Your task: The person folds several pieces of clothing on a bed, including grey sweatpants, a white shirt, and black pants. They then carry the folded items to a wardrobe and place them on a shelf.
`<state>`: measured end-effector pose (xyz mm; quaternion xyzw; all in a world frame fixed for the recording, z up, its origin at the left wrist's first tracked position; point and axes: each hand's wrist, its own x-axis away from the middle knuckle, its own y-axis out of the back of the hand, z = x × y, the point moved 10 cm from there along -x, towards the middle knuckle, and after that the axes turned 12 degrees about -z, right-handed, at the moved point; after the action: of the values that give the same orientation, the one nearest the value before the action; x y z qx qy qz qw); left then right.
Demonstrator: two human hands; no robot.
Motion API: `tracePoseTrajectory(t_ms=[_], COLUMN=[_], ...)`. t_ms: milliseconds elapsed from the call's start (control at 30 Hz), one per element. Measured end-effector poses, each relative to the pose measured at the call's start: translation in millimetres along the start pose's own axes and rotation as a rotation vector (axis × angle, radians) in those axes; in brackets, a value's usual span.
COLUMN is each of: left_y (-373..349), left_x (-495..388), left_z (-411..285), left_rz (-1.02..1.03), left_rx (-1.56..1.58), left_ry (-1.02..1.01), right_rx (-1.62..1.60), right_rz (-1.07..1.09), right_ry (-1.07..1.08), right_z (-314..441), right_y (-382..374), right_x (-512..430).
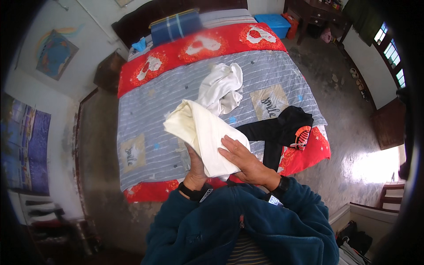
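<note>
A cream-white folded cloth bundle [213, 137], seemingly a garment, is held up in front of my body above the bed's near edge. My left hand [195, 167] grips its lower left side, the fingers partly hidden beneath. Across its right side lies my right hand [246, 160], with fingers spread over the top and the thumb side tucked at the lower edge. Just beyond the bundle, a crumpled white garment [222, 86] rests on the grey striped quilt [149, 116]. To the right is a black garment [281, 131] with an orange print, one sleeve stretched towards the bundle.
A red floral blanket [225, 43] crosses the bed's far part, with a folded blue plaid cloth [177, 26] behind it. Beyond the far right corner sits a blue storage box [273, 25] beside a wooden desk [308, 15]. An open drawer or box [356, 218] with clothes is at lower right.
</note>
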<state>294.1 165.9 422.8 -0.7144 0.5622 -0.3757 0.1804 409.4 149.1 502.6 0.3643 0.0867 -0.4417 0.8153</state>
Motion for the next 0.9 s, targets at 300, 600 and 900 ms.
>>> tracePoseTrajectory(t_ms=[300,600,900], left_y=[-6.1,25.0,42.7], left_x=[34.7,26.4,45.8], left_z=[-21.3,-82.3,-110.0], left_rz=[0.124,0.024,-0.134], left_rx=[-0.196,-0.009,-0.054], left_ry=[0.056,0.064,0.042], right_rx=[-0.129,-0.825,-0.89], right_rz=[0.23,-0.408,-0.667], right_ry=[-0.068,-0.612,-0.644], right_z=[13.2,-76.8,-100.5], right_y=[-13.7,47.5,72.8], right_x=[7.7,31.7,51.8])
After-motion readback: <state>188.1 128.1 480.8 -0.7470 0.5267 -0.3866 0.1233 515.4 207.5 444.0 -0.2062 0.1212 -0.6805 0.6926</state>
